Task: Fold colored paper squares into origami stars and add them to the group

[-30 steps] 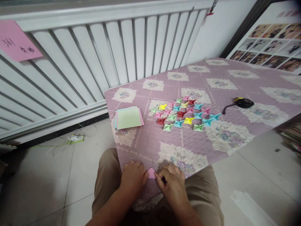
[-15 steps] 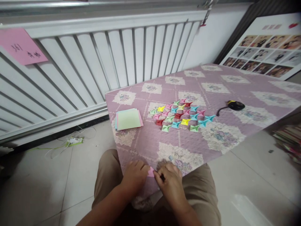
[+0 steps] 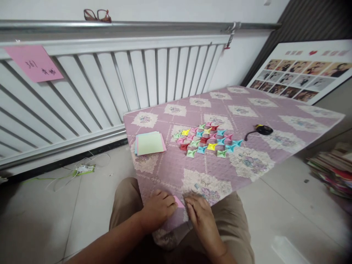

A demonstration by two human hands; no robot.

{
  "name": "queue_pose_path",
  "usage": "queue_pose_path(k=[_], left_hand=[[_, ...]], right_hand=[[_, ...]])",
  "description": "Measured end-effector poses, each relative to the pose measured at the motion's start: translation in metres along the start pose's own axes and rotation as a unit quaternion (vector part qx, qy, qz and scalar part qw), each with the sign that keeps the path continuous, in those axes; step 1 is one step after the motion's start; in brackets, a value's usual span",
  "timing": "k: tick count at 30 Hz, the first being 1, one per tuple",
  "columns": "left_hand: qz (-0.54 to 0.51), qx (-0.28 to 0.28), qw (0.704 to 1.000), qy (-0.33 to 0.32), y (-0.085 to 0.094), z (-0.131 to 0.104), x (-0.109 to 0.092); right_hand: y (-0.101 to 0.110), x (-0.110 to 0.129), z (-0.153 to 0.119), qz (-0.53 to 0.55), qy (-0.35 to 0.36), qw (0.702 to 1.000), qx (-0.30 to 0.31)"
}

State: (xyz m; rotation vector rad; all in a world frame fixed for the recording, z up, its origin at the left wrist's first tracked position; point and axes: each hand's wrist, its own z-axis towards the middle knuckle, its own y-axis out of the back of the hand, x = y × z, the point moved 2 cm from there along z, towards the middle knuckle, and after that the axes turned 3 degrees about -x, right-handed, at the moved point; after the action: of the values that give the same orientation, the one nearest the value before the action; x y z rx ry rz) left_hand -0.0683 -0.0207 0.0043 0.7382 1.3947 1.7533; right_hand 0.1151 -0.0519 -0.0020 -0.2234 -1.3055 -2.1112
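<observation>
At the near corner of the table, a small folded piece of pink paper [image 3: 179,202] lies between my hands, its pointed end towards the right. My left hand [image 3: 161,206] presses on its left part, fingers together and bent over it, hiding that side. My right hand [image 3: 199,209] rests by the pointed tip with its fingers curled; whether it grips the tip is hidden. Further up are rows of small folded paper pieces [image 3: 204,140] in green, yellow, pink, red and blue. To their left lies a stack of square paper sheets [image 3: 150,143], pale green on top.
A patterned purple cloth covers the table [image 3: 165,172]. A black object with a short strap [image 3: 263,129] lies on its right. Behind stands a white radiator [image 3: 162,69] with a pink note [image 3: 34,63]. A power strip [image 3: 84,169] with cables is on the floor, left.
My right hand has moved slightly off the pink paper's right end, which now shows as a pointed triangle. The left hand stays on the paper. The head view has tilted up.
</observation>
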Motion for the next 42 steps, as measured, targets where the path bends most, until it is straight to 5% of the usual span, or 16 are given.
queue_pose_path(k=[6,18,26,37,42], left_hand=[[-0.003,-0.01,1.0,0.001,-0.001,-0.001,0.0],[-0.004,0.003,1.0,-0.015,0.008,-0.026,0.012],[-0.012,0.012,1.0,0.01,0.008,-0.035,0.012],[-0.006,0.031,0.999,0.024,0.007,-0.039,0.009],[-0.018,-0.003,0.999,0.045,0.001,-0.041,0.009]], right_hand=[[-0.007,0.017,-0.02,-0.094,0.054,0.994,0.002],[-0.013,0.014,-0.028,-0.107,0.013,0.994,0.014],[-0.005,0.027,-0.02,-0.17,0.042,0.98,0.098],[0.003,0.014,-0.027,-0.163,0.08,0.98,0.087],[0.003,0.016,-0.023,-0.147,0.036,0.986,0.067]])
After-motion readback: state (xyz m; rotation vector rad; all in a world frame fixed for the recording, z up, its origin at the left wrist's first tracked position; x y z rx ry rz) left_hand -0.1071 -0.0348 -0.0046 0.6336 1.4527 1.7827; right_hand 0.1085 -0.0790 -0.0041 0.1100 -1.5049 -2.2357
